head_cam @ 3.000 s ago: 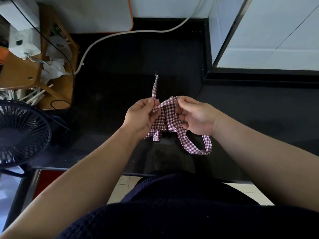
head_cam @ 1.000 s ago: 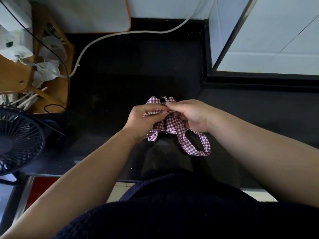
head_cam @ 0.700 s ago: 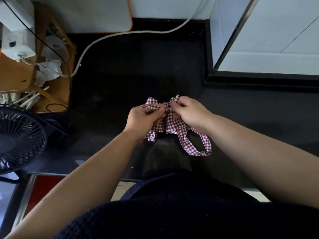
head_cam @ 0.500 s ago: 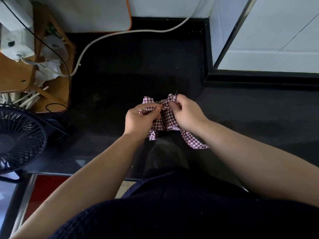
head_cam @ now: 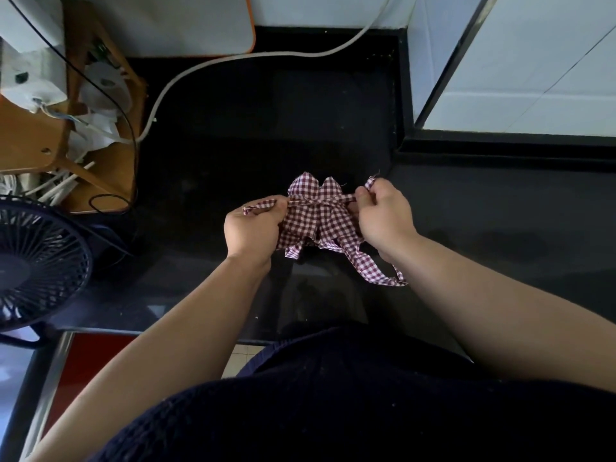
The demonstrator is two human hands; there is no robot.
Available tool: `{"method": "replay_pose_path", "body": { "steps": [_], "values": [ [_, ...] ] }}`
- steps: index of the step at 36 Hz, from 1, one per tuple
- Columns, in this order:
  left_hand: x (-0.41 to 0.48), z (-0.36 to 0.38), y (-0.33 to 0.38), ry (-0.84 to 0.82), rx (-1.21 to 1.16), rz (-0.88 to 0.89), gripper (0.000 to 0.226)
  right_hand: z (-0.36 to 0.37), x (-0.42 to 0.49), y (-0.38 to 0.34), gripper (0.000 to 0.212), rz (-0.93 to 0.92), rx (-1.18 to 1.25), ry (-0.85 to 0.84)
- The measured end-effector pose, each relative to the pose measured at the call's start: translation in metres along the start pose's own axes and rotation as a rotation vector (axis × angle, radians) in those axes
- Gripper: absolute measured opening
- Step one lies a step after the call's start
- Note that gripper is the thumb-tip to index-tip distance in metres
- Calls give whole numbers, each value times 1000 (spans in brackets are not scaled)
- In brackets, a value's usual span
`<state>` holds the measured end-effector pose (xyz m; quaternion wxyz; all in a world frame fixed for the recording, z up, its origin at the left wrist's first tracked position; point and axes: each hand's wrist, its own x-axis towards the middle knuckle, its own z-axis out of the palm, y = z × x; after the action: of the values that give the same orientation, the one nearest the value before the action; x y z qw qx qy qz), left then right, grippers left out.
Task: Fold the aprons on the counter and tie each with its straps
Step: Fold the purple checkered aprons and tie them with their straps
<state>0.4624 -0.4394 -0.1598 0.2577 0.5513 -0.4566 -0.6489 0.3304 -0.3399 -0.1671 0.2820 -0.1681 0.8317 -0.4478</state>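
Note:
A small red-and-white checked apron [head_cam: 316, 215] is bunched into a folded bundle just above the black counter [head_cam: 266, 128]. Its straps cross in a knot over the bundle's middle. My left hand [head_cam: 251, 230] pinches one strap end [head_cam: 258, 205] on the left side. My right hand [head_cam: 383, 218] grips the other strap end [head_cam: 370, 183] on the right. The two ends are drawn apart and the strap between them is taut. A loop of strap [head_cam: 376, 275] hangs from the bundle toward the counter's front edge.
A black fan [head_cam: 36, 261] stands at the left front. Behind it is a wooden stand [head_cam: 100, 161] with white devices and cables. A white cable [head_cam: 233, 58] runs across the back of the counter. A tiled wall [head_cam: 516, 78] rises at the right.
My hands have moved apart sideways, pulling the strap ends left and right. The loose wrap over the bundle has drawn tight into a knot.

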Motion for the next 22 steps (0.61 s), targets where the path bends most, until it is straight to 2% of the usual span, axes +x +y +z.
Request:
{"method": "replay_pose_path", "body": {
  "steps": [6,13,18,22],
  "values": [
    [1,-7,-1,16,55,39,23,-3,3,6,16,26,-34,83],
    [8,-2,0,-123,421,253,14,8,10,0,14,251,230,90],
    [6,3,-4,-181,475,196,23,5,8,-10,16,324,536,-22],
    [5,8,-2,-175,503,227,24,0,4,-11,19,224,426,-107]
  ]
}}
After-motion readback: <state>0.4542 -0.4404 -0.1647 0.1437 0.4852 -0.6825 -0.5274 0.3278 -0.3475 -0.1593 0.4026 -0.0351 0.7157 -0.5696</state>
